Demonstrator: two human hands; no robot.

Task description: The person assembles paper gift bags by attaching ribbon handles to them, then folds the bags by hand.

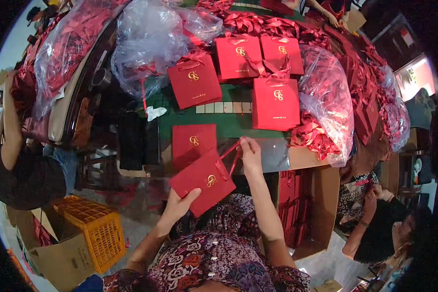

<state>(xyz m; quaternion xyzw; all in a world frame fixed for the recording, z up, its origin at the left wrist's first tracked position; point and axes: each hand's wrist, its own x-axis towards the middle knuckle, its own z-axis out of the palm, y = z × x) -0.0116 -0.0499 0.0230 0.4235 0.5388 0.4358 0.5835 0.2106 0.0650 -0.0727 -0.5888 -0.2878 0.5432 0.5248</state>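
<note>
my left hand [179,205] grips the lower left side of a flat, red paper gift bag [198,181] with a gold emblem, tilted before the near edge of the green-topped desk [231,121]. my right hand [251,155] pinches its red satin ribbon handle [230,150], raised. i judge i'm straightening that handle; next calls for a steady left grip and an even pull. farther right sits a stack of matching red bags [276,114].

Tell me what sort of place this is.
Probably a small packing workshop, though I can't be certain: stacked red bags on a green table, a big clear sack beside them, and an open carton and orange crate nearby.
</note>
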